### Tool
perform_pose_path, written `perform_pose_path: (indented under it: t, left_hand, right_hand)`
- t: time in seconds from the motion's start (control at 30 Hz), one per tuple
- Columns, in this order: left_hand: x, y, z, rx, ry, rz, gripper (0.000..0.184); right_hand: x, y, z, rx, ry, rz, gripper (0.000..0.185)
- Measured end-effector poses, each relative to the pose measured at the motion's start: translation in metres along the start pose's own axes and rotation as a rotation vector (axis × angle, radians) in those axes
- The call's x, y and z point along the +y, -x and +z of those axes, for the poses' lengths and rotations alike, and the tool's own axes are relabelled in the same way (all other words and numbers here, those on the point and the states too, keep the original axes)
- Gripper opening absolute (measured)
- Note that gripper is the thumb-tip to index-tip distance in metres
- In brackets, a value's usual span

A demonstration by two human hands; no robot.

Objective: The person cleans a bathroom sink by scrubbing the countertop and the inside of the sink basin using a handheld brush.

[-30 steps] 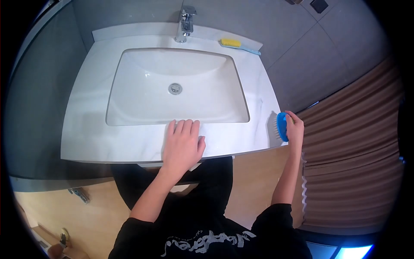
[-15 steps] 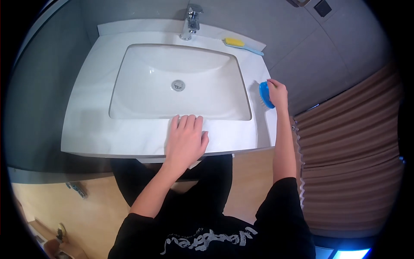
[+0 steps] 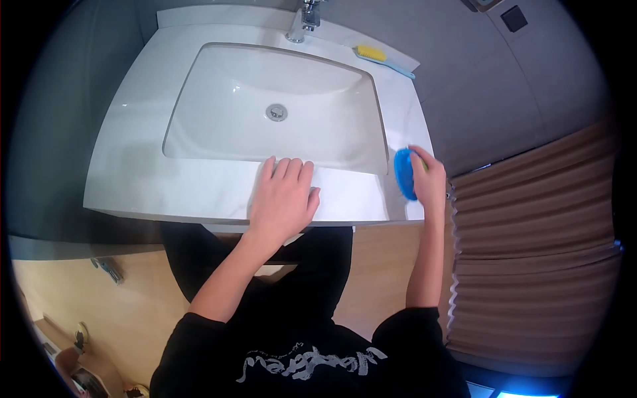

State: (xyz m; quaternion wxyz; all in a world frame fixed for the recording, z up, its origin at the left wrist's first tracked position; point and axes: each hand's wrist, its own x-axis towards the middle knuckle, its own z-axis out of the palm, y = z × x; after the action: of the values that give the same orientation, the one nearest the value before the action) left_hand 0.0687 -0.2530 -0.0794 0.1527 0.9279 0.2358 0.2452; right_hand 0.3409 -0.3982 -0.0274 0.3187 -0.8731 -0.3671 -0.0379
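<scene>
Head view: the right grip (image 3: 430, 182) is closed around the blue brush (image 3: 403, 176), pinching its right side with the fingers curled over the back and the thumb toward the sink. Its blue back faces the camera and the bristle side is hidden, so the hold appears chosen to leave the underside turned to the tabletop (image 3: 126, 166); whether it presses there I cannot tell. The blue brush lies to the left of the knuckles, most of its body projecting out of the grip, over the tabletop's right end and just beside the front right corner of the sink (image 3: 225, 126). The left grip (image 3: 284, 199) is laid out long, fingers slightly spread and nothing seen in it, resting on the front strip of tabletop with fingertips at the sink's rim; it probably serves as a brace for the leaning body. The yellow-headed brush (image 3: 370, 53) lies at the back right, near the faucet (image 3: 304, 23) and well apart from both grips, perhaps put there to be out of the way.
</scene>
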Motion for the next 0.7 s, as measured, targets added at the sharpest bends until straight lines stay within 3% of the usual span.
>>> perform_pose_path:
  t: [0.27, 0.37, 0.47, 0.7]
  left_hand:
    - [0.002, -0.003, -0.006, -0.036, -0.002, -0.006, 0.041]
    - [0.001, -0.003, -0.006, -0.026, 0.006, -0.003, 0.041]
    - [0.002, -0.004, -0.008, -0.04, 0.028, -0.006, 0.041]
    - [0.002, -0.005, -0.009, -0.03, 0.032, 0.002, 0.041]
  right_hand:
    - [-0.02, 0.038, -0.016, -0.026, -0.002, 0.074, 0.029]
    - [-0.014, 0.016, -0.008, -0.008, 0.038, -0.072, 0.03]
    - [-0.026, -0.012, 0.001, -0.046, 0.027, 0.066, 0.031]
    - [-0.016, -0.103, 0.042, 0.031, 0.035, -0.013, 0.03]
